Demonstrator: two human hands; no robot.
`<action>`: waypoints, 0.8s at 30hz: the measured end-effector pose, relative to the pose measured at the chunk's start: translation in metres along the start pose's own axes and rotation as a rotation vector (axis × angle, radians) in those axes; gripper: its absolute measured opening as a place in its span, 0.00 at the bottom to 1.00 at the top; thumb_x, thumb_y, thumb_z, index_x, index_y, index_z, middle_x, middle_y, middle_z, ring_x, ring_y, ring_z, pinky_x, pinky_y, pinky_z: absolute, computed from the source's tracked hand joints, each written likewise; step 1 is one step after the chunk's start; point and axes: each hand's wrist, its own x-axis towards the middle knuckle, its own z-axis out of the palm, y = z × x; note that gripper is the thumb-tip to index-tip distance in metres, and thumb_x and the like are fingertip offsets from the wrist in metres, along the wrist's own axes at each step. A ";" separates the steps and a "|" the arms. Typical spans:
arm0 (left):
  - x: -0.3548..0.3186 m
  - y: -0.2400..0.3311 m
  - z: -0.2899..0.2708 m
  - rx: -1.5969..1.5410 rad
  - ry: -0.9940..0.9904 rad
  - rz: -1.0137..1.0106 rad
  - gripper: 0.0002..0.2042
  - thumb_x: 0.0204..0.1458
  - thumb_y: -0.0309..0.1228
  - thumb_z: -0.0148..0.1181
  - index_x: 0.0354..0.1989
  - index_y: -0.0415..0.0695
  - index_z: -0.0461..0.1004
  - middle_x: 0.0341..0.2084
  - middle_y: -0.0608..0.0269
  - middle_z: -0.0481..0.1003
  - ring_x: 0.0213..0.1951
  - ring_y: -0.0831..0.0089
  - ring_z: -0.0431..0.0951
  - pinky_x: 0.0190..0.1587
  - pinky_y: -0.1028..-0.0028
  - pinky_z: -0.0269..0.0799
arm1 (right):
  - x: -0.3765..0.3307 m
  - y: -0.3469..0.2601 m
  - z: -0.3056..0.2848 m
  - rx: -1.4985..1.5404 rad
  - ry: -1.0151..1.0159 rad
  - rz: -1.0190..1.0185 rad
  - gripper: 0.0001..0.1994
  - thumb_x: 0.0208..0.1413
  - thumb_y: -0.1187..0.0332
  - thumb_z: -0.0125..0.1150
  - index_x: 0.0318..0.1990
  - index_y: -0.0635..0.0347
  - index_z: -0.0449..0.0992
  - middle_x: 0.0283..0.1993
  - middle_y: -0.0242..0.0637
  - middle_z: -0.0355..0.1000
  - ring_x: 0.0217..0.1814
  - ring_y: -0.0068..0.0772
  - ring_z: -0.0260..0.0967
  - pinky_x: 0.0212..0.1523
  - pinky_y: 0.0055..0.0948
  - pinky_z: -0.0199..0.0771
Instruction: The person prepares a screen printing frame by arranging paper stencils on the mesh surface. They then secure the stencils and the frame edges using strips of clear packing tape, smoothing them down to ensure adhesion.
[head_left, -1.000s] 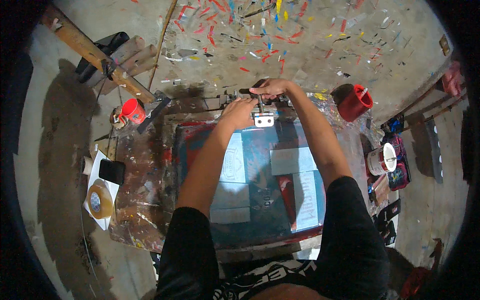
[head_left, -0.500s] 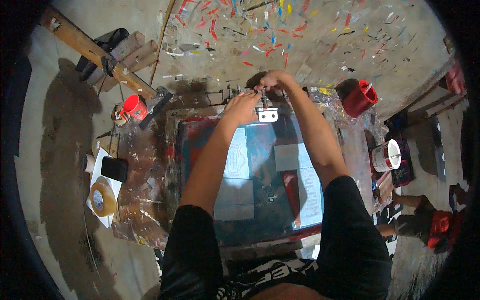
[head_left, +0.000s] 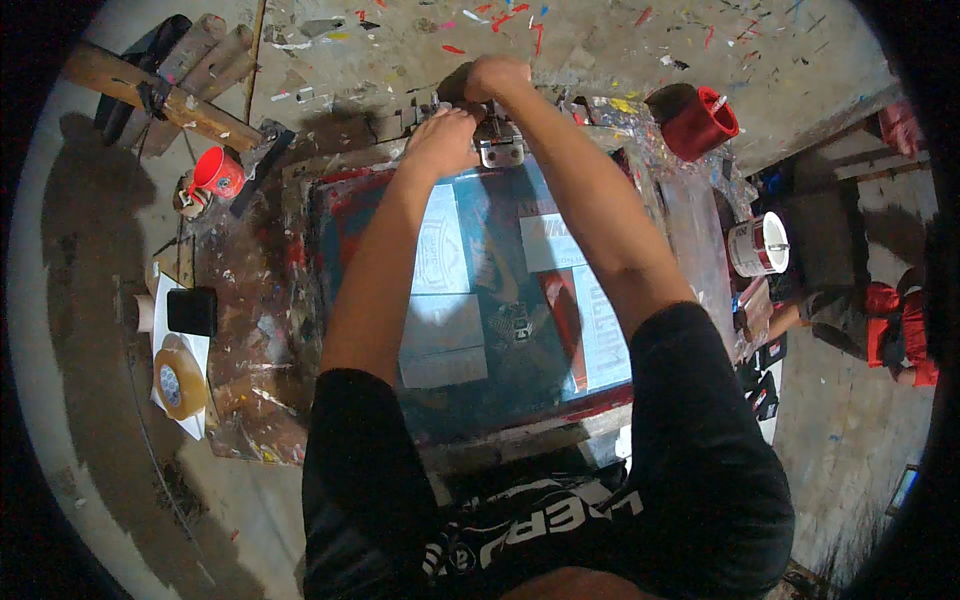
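Note:
A metal hinge clamp (head_left: pixel 501 151) sits at the far edge of a screen-printing frame (head_left: pixel 465 455). Across that far edge lies my left hand (head_left: pixel 443 140), its fingers stretched toward the clamp and its fingertips partly hidden. Just beyond the clamp, my right hand (head_left: pixel 498 80) has its fingers curled down at the clamp's back part; exactly what they grip is hidden. The frame's blue-green mesh (head_left: pixel 480 400) shows pale rectangular patches and lettered stencil areas. My forearms cross above it.
On the left are a red cup (head_left: pixel 218 173), a dark flat case (head_left: pixel 191 311) and a tape roll (head_left: pixel 182 384) on white paper. On the right stand a red container (head_left: pixel 700 125) and a white tub (head_left: pixel 758 244). Another person's arm (head_left: pixel 788 318) shows at the right.
The view has shifted, so the bench appears higher and further left. Both hands stay at the hinge clamp; the right hand's fingers have turned further behind it.

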 end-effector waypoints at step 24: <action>0.002 0.013 -0.007 -0.098 -0.038 -0.063 0.35 0.45 0.41 0.70 0.60 0.44 0.61 0.54 0.49 0.74 0.57 0.47 0.72 0.60 0.53 0.69 | 0.042 0.090 0.028 0.565 -0.609 -0.478 0.35 0.56 0.28 0.52 0.27 0.57 0.73 0.20 0.24 0.59 0.19 0.17 0.55 0.20 0.24 0.53</action>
